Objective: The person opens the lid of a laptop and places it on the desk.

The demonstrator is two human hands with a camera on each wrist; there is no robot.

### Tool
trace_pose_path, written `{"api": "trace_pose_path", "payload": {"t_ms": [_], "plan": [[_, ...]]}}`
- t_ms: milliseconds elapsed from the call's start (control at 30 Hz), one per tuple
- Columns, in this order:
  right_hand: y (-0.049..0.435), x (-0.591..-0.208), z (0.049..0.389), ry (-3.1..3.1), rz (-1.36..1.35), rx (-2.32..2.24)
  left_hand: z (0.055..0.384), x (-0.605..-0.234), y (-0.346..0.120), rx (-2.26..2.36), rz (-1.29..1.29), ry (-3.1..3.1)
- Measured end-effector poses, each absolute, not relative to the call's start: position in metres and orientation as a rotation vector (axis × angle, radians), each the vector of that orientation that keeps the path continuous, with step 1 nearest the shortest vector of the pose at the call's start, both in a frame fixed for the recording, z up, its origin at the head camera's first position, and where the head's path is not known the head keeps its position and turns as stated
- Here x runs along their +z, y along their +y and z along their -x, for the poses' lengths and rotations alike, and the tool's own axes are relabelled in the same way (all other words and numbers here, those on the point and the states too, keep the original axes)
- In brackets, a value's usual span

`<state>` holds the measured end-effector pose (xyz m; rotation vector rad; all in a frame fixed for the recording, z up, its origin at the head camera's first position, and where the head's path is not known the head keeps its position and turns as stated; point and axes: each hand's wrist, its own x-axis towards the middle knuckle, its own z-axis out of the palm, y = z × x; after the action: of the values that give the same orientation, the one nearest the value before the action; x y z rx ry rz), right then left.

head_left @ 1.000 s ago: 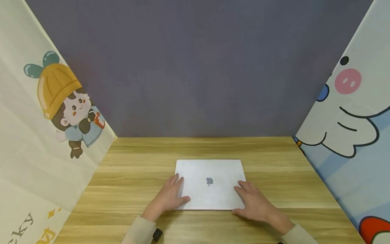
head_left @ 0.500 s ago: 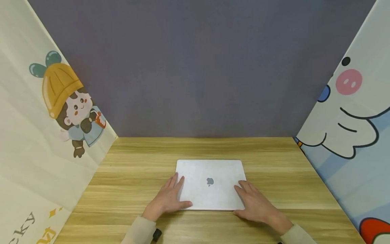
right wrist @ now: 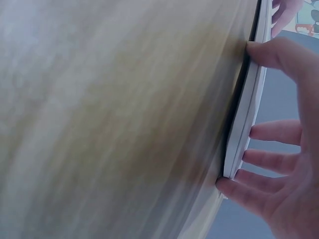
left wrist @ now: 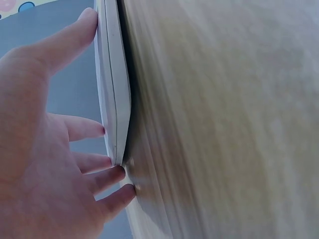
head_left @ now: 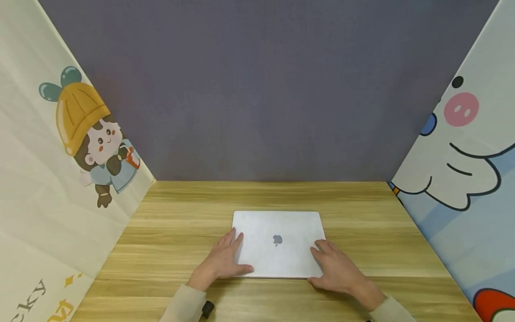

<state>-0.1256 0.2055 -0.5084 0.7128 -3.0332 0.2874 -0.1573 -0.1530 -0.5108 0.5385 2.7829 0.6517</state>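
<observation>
A silver laptop (head_left: 279, 259) lies flat on the wooden table, lid down, with a grey apple logo in its middle. At its left side my left hand (head_left: 225, 259) rests with fingers spread; the thumb lies on the lid near the front edge. The left wrist view shows these fingertips along the laptop's side edge (left wrist: 121, 94), the lowest ones touching the tabletop. My right hand (head_left: 339, 270) is at the opposite side, its thumb against the front edge near the corner. In the right wrist view its other fingers (right wrist: 274, 132) reach along the side.
The wooden table (head_left: 181, 223) runs back to a dark grey panel (head_left: 257, 89). Light cartoon-printed sheets stand on either side, the left sheet (head_left: 40, 179) and the right sheet (head_left: 483, 188). A small black object (head_left: 207, 309) is at the left sleeve.
My left thumb has slid slightly along the lid toward the front edge. The right hand and the laptop keep nearly the same place; the head view has shifted a little.
</observation>
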Motion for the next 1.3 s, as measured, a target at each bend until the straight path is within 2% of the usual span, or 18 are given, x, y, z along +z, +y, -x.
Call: {"api": "trace_pose_path", "payload": {"t_ms": [1300], "plan": [[0.2137, -0.5045, 0.1303, -2.952, -0.852, 0.221, 0.1549, -0.5114, -0.1536, 0.652, -0.557, 2.792]]}}
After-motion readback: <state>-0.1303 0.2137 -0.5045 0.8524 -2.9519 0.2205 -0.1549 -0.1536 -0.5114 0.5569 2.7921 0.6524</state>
